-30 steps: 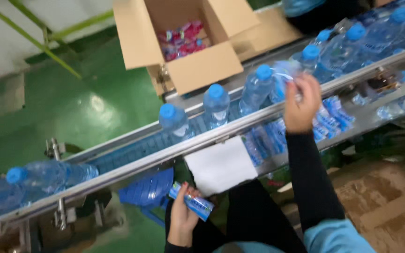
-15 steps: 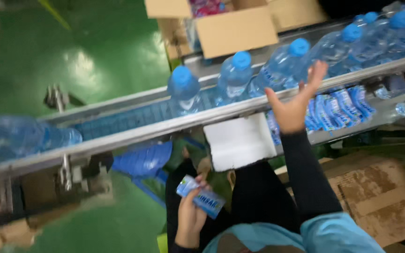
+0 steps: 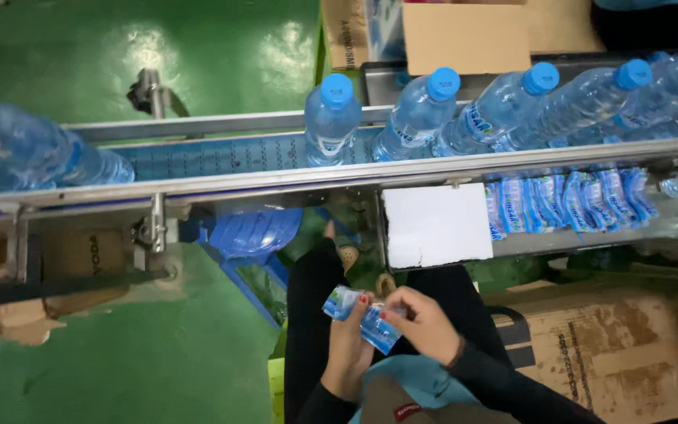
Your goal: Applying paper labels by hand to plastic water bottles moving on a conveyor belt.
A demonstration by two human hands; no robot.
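Observation:
Both my hands are low over my lap, below the conveyor. My left hand [image 3: 348, 341] grips a small stack of blue and white labels [image 3: 340, 301] from beneath. My right hand [image 3: 424, 323] pinches the same stack at its right end. Above them, clear water bottles with blue caps [image 3: 332, 118] stand in a row on the blue conveyor belt [image 3: 221, 156]. More of the same labels [image 3: 566, 201] lie fanned on a metal shelf [image 3: 559, 242] beside a white foam block [image 3: 435, 225].
Metal guide rails [image 3: 276, 182] run along the belt. Bottles lie bunched at the far left [image 3: 33, 157]. An open cardboard box [image 3: 464, 35] stands behind the conveyor, another carton [image 3: 606, 353] at my right. A blue stool or crate [image 3: 253, 232] sits under the rail on the green floor [image 3: 119, 345].
My right hand has come down from the bottles on the belt to the label stack in my left hand. The view has shifted left and downward.

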